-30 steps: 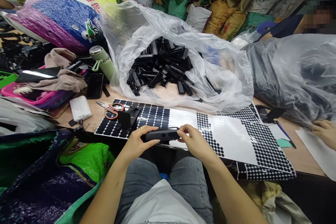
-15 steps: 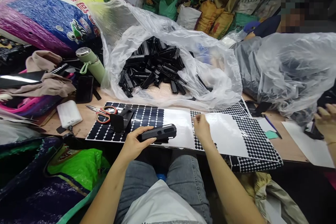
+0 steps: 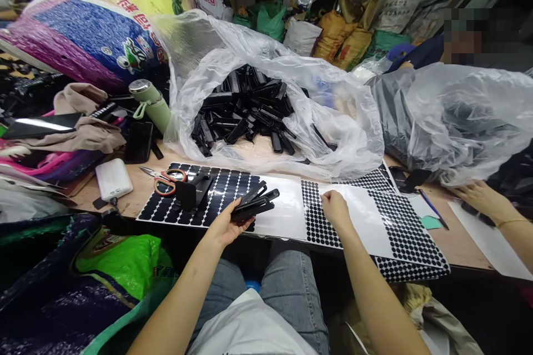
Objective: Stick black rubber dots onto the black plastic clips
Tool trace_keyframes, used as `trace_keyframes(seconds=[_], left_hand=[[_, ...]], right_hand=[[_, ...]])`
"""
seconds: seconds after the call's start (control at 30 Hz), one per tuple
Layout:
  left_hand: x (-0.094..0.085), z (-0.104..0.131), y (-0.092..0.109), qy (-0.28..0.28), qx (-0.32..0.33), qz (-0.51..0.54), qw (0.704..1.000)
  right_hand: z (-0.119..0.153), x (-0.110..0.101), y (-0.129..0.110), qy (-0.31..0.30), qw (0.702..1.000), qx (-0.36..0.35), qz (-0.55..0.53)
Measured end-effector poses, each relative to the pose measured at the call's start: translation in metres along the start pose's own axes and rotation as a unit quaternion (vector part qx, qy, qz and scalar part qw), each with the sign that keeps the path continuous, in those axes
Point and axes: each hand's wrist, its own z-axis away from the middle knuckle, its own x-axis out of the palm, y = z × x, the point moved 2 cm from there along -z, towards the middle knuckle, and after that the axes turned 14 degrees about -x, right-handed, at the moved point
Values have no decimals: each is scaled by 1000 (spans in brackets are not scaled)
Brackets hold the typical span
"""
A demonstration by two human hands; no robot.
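Observation:
My left hand [image 3: 227, 226] is closed around a black folding plastic stand [image 3: 253, 205], its parts fanned apart above the white backing paper. My right hand [image 3: 335, 209] is pinched over a sheet of small round black stickers [image 3: 318, 212]; anything between its fingertips is too small to make out. Left of the held piece, a sheet of larger black stickers [image 3: 233, 186] lies on the table. A black stand [image 3: 191, 194] sits on that sheet, beside orange-handled scissors [image 3: 165, 180].
Behind the sheets, a clear plastic bag [image 3: 333, 144] lies open around many black plastic pieces [image 3: 250, 111]. A white power bank [image 3: 113, 178], a phone [image 3: 139, 142] and a green bottle [image 3: 152, 105] stand at left. A co-worker's hand [image 3: 478, 199] is at far right, by a white paper.
The stand in my left hand has been turned and its parts now spread apart. My right hand has shifted slightly right and down. The co-worker's hand has moved left onto the table.

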Motion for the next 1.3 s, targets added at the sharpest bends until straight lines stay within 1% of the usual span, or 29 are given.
trace_keyframes(seconds=[0.07,0.1,0.17,0.23,0.3,0.4,0.43,0.5,0.57,0.6,0.63,0.7,0.77,0.83,0.9,1.0,1.1,1.3], left_hand=[[6,1,-4,-18,-14,24,999],[9,2,-6,-26,-18,23,999],[15,3,-10,-34,-15,-5,999],[19,2,-14,-33,-3,-49,998],[19,-1,-17,-22,11,-83,996],[16,-6,-20,-12,27,-114,993],[16,-8,-21,-12,43,-138,990],[15,-9,-21,-5,111,-198,974],[16,-9,-18,14,194,-239,951],[16,-9,-17,21,213,-236,948],[17,-9,-16,24,208,-218,953],[17,-7,-14,14,147,-173,974],[18,-4,-12,3,78,-144,987],[20,1,-10,4,36,-136,990],[22,6,-11,6,3,-130,992],[27,13,-13,6,-25,-124,992],[31,17,-15,10,-38,-126,991],[34,21,-17,14,-34,-138,990]], right_hand=[[17,3,-31,-29,997,-34,-56],[25,8,-49,-61,988,-70,-123],[39,22,-79,-114,955,-146,-230],[44,40,-94,-139,931,-179,-286],[39,60,-93,-140,926,-154,-314],[25,85,-78,-130,928,-88,-338],[21,90,-75,-129,928,-77,-342],[15,97,-72,-129,927,-70,-345],[12,98,-73,-131,925,-65,-350],[12,96,-75,-133,924,-63,-353],[13,94,-77,-136,922,-61,-357],[16,86,-81,-145,921,-73,-353],[22,74,-88,-156,928,-120,-316],[29,63,-95,-164,937,-175,-253],[36,54,-102,-166,945,-199,-198],[43,47,-109,-162,956,-188,-159],[46,47,-111,-149,961,-186,-141],[51,49,-108,-139,962,-196,-127]])
